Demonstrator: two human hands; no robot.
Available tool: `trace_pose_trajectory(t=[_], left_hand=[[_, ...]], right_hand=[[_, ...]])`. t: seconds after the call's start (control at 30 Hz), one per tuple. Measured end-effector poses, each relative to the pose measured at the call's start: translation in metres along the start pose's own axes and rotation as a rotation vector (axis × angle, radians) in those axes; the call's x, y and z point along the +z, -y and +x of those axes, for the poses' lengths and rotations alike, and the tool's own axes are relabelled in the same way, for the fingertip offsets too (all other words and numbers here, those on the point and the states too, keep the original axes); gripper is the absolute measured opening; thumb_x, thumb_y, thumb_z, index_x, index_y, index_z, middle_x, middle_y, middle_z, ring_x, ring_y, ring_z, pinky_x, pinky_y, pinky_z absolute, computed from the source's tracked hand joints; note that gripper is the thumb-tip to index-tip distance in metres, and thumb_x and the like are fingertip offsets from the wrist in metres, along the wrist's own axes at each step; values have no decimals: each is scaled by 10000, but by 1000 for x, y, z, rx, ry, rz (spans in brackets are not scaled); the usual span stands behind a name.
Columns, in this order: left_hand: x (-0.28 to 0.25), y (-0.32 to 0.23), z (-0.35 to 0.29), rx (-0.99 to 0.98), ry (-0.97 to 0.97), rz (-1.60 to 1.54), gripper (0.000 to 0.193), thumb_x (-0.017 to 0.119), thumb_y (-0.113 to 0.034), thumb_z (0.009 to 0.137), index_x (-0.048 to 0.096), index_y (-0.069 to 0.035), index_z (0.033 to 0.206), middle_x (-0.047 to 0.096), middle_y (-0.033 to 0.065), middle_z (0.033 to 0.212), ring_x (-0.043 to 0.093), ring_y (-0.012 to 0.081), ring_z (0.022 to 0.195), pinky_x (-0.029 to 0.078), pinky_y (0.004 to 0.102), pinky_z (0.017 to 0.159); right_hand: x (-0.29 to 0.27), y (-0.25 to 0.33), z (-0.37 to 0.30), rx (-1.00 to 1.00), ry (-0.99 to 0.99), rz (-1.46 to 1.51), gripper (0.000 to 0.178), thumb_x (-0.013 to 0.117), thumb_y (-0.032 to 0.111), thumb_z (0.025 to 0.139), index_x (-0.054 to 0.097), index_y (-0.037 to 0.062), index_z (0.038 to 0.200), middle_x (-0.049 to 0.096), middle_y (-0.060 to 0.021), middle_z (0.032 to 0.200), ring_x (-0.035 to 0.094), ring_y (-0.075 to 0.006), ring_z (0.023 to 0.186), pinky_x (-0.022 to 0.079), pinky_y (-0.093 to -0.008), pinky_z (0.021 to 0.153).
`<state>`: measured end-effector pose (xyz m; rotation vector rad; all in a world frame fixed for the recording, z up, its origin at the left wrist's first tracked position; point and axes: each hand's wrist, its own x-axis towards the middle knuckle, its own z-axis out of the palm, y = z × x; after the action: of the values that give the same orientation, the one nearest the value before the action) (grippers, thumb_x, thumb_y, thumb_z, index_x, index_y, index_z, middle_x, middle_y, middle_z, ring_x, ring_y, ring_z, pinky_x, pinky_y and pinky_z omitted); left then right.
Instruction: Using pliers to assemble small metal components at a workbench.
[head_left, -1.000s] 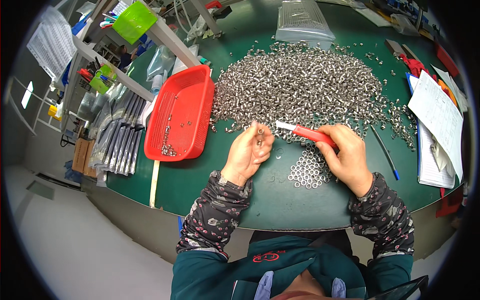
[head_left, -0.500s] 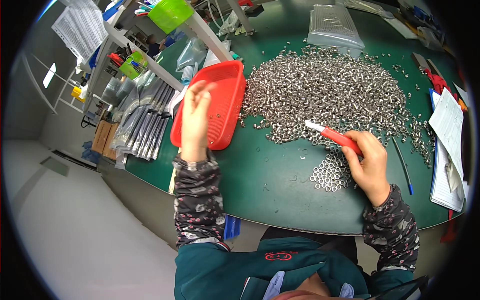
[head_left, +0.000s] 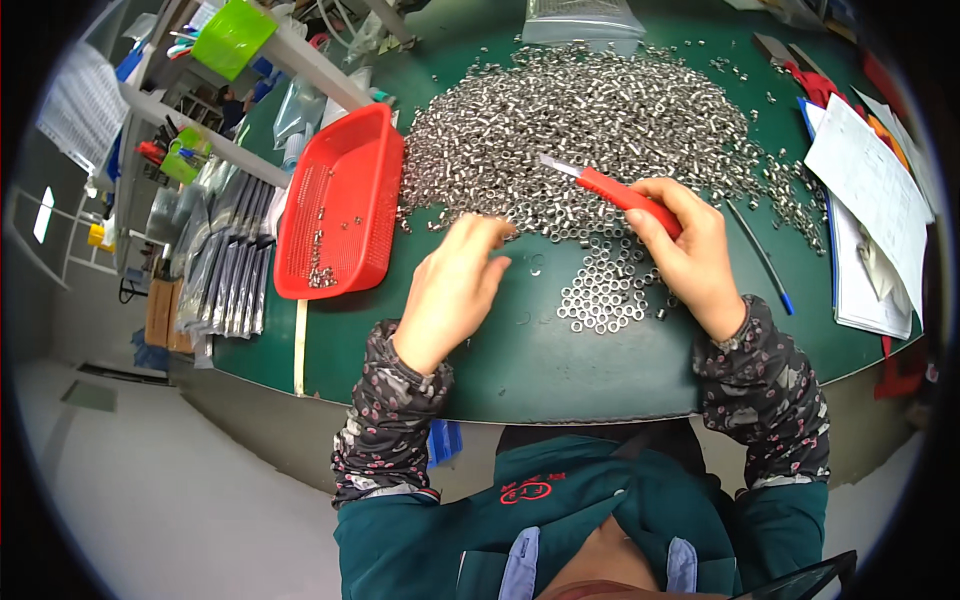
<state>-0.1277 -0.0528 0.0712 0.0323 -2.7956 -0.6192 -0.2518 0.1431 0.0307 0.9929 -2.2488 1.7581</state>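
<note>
My right hand (head_left: 690, 250) is wrapped round a red utility knife (head_left: 630, 198), its pale blade (head_left: 560, 165) pointing left over the heap. Below the knife, many small metal rings (head_left: 600, 300) lie flat in one layer on the green table. My left hand (head_left: 452, 285) is at the near left edge of a big heap of short metal sleeves (head_left: 590, 120). Its thumb and fingers are apart, with nothing visible between them. Left of that hand, a red plastic basket (head_left: 388, 215) contains a few small metal pieces (head_left: 320, 275).
A blue-tipped pen (head_left: 765, 262) lies right of my right hand, with papers on a clipboard (head_left: 870, 200) beyond. Bagged long parts (head_left: 225, 255) are stacked left of the basket. A shelf post (head_left: 320, 65) stands behind them. A plastic bag (head_left: 580, 22) lies behind the heap.
My left hand has moved from over the red basket rightward to the heap's edge. More metal pieces now show in the basket. The right hand keeps hold of the knife; the whole view has shifted.
</note>
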Motion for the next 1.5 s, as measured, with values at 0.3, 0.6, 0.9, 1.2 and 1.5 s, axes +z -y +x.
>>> trace_pose_trajectory(t=[0.3, 0.6, 0.9, 1.2, 1.5], left_hand=[[43, -6, 27, -4, 9, 117, 102, 620, -120, 742, 594, -71, 828, 561, 77, 838, 587, 275, 768, 467, 354, 663], [55, 5, 26, -34, -16, -31, 149, 646, -71, 731, 551, -38, 841, 546, 91, 806, 585, 246, 722, 467, 320, 639], [34, 35, 20, -418, 16, -1428, 121, 526, -94, 883, 521, -42, 992, 559, 47, 876, 435, 51, 590, 341, 154, 409], [43, 38, 19, -423, 66, -1639, 129, 499, -186, 915, 528, -64, 947, 494, -12, 750, 395, 42, 535, 350, 181, 429], [46, 38, 19, -416, 36, -1631, 106, 525, -153, 898, 542, -58, 944, 519, -3, 738, 413, 44, 544, 353, 179, 432]], right_hand=[[-2, -1, -5, -56, 0, -21, 205, 643, 154, 768, 606, 31, 927, 619, -117, 840, 611, -247, 716, 472, -313, 622], [-1, 0, -3, -143, 10, -103, 206, 638, 168, 768, 598, 26, 912, 613, -104, 806, 599, -252, 694, 466, -323, 608], [3, -5, -7, -185, 65, -180, 173, 639, 140, 749, 596, 40, 884, 579, -101, 727, 565, -268, 648, 443, -347, 577], [5, 0, -10, -143, 181, -172, 184, 632, 179, 757, 600, 44, 878, 589, -106, 736, 579, -282, 673, 452, -368, 590], [4, 1, -11, -73, 241, -164, 178, 613, 202, 780, 605, 62, 890, 592, -104, 740, 586, -285, 660, 455, -369, 577]])
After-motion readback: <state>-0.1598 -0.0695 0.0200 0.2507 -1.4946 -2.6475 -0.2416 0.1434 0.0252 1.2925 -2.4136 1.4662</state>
